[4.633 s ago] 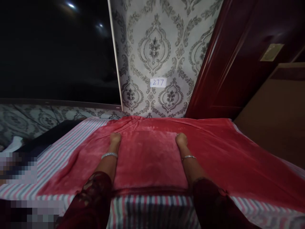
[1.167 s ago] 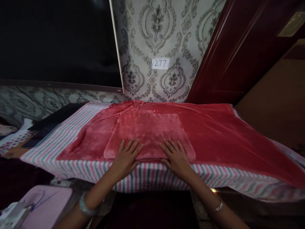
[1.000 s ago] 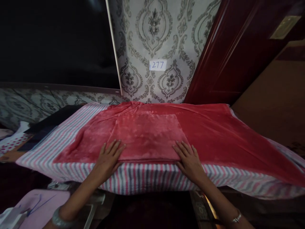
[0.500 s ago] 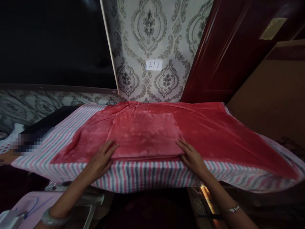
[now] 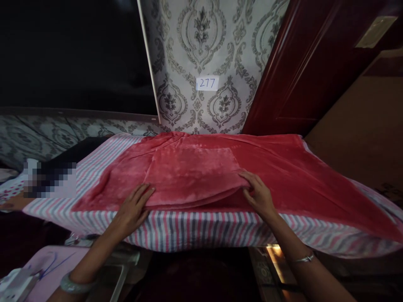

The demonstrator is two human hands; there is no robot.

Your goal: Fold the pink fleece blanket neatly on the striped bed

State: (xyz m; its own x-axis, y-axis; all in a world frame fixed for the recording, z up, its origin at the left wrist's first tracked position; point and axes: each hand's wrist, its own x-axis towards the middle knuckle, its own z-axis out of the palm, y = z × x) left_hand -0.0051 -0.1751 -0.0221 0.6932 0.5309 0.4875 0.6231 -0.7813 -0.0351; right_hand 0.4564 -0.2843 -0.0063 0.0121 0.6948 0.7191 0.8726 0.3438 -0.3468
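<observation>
A folded, fuzzy, pinkish-red cloth (image 5: 192, 176) lies between the left hand (image 5: 129, 208) and the right hand (image 5: 260, 196).
The right hand pinches its near corner up; the left rests on the other, grip hard to tell. A pink, gray and white striped cloth (image 5: 201, 230) hangs just in front; a flat red fuzzy blanket (image 5: 302, 184) spreads wide rightward.

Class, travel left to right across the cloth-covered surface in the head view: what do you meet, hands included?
Uncovered left end of the striped cloth → left hand → folded red fabric → right hand → flat red fabric on the right.
</observation>
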